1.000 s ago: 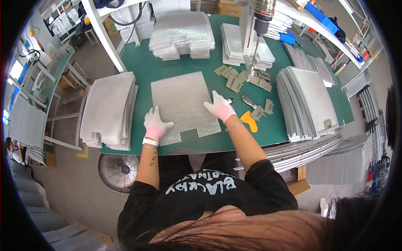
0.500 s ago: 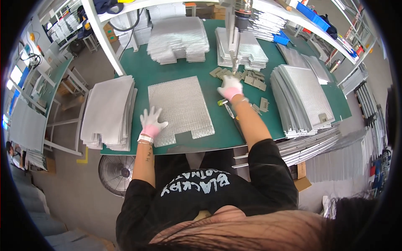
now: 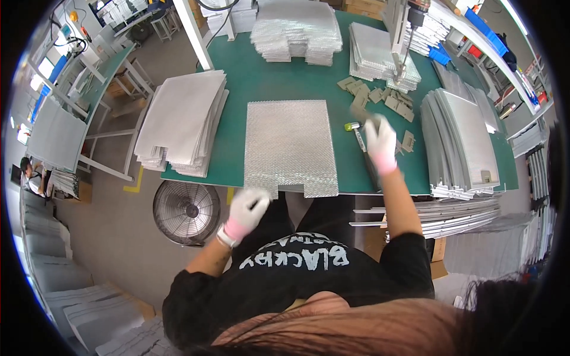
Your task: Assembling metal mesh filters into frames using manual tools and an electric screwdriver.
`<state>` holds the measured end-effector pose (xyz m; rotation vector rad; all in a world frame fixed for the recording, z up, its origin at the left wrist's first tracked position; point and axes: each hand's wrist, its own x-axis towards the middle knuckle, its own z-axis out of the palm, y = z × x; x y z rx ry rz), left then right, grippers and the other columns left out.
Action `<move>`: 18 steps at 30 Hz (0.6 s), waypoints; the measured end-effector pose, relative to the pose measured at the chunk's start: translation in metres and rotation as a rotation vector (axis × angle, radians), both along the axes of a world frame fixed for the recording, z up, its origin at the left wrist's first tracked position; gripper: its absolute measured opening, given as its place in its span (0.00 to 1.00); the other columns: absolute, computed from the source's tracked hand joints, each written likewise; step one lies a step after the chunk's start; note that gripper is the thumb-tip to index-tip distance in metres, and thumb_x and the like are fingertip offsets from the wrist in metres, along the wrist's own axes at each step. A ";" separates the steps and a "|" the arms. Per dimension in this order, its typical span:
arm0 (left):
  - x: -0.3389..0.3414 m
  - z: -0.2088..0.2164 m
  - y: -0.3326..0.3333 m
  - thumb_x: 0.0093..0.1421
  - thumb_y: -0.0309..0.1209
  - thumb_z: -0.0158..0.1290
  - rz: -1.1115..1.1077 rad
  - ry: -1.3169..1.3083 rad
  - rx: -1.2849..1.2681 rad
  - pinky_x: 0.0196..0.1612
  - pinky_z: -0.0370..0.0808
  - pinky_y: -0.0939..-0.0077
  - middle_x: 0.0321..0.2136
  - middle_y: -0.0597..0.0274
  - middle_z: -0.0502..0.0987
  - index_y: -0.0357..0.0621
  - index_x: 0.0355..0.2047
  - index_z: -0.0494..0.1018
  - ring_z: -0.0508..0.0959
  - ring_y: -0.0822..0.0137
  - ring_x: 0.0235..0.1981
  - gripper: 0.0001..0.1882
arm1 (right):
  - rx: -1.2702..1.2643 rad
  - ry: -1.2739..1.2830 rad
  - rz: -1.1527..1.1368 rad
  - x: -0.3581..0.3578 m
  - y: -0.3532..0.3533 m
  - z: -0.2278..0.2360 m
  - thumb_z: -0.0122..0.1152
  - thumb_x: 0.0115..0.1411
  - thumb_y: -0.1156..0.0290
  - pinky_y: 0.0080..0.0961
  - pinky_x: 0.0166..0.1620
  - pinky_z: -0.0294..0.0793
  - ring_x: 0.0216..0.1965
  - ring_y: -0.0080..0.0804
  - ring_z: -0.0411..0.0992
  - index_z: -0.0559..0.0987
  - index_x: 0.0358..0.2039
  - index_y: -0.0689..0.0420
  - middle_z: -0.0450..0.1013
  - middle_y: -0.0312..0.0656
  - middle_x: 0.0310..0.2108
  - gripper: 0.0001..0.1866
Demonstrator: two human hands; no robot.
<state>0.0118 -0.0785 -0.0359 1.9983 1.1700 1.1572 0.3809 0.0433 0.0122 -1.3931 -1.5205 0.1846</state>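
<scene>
A silvery mesh sheet (image 3: 290, 145) with a notch in its near edge lies on the green table, its near end reaching past the table's front edge. My left hand (image 3: 244, 212), in a white and pink glove, is closed at the sheet's near left corner, thumb and fingers curled together over it. To the right of the sheet, my gloved right hand (image 3: 381, 142) is closed on a small grey-green plate (image 3: 358, 111), blurred by motion. Other such plates (image 3: 399, 107) lie scattered just beyond. A hammer (image 3: 358, 135) with a lime-green head rests beside my right hand.
Stacks of sheets stand at the left (image 3: 181, 115), at the back (image 3: 295, 26) and at the right (image 3: 457, 136). A tool (image 3: 401, 68) hangs over another stack (image 3: 371, 50). A floor fan (image 3: 186, 212) is below the table's left front.
The mesh sheet has turned straighter and come nearer to me. My left hand went from lying spread on it to its near corner. My right hand drew back from the plates with one.
</scene>
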 end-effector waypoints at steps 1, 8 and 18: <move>-0.008 -0.015 -0.021 0.66 0.33 0.52 -0.118 -0.243 -0.597 0.33 0.74 0.76 0.25 0.61 0.80 0.38 0.26 0.78 0.77 0.70 0.24 0.14 | -0.205 0.120 0.103 -0.026 -0.045 0.010 0.59 0.61 0.73 0.28 0.34 0.74 0.30 0.33 0.77 0.78 0.35 0.64 0.77 0.51 0.30 0.07; 0.033 -0.080 -0.021 0.71 0.45 0.46 0.028 -1.099 -1.117 0.47 0.75 0.68 0.40 0.55 0.78 0.35 0.45 0.72 0.77 0.68 0.39 0.22 | -0.980 1.122 0.561 -0.141 -0.179 -0.153 0.58 0.66 0.70 0.18 0.29 0.69 0.25 0.16 0.68 0.75 0.44 0.59 0.75 0.34 0.31 0.08; 0.038 -0.096 -0.008 0.71 0.34 0.48 0.054 -0.912 -0.952 0.51 0.75 0.68 0.41 0.53 0.81 0.30 0.44 0.76 0.80 0.63 0.44 0.16 | -0.788 1.123 0.332 -0.163 -0.152 -0.155 0.60 0.65 0.71 0.13 0.25 0.65 0.22 0.13 0.65 0.76 0.36 0.59 0.73 0.31 0.26 0.05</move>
